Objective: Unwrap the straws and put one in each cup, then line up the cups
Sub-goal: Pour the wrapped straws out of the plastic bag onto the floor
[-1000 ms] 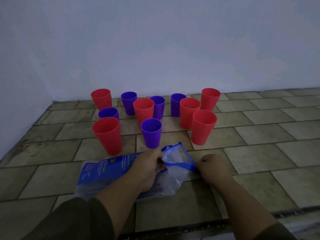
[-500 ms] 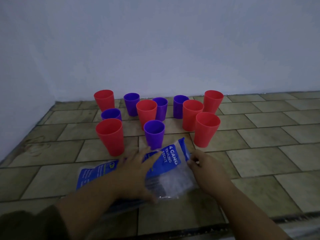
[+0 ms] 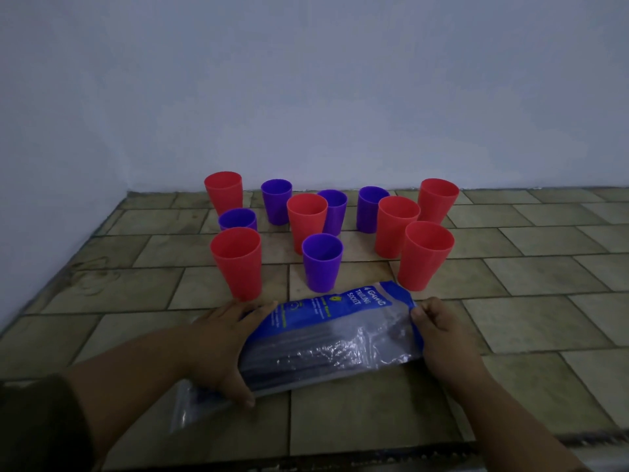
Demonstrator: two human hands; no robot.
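On the table (image 3: 531,318), near edge: bag (image 3: 326,338) is lying flat, dark straws (image 3: 306,349) showing inside.
Left hand (image 3: 221,345): is pinching the bag's left part, fingers on top, thumb at the near edge.
Right hand (image 3: 439,325): is gripping the bag's right end.
Cups (image 3: 321,262): six red and five purple are standing behind the bag, bunched up, with no straws.

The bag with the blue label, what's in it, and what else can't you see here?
- Bag, head view: dark sticks show through crinkly plastic, too blurred to count; the left hand covers part.
- Small label print: too small to read.
- Purple cup: its lower part is hidden behind the red cup.
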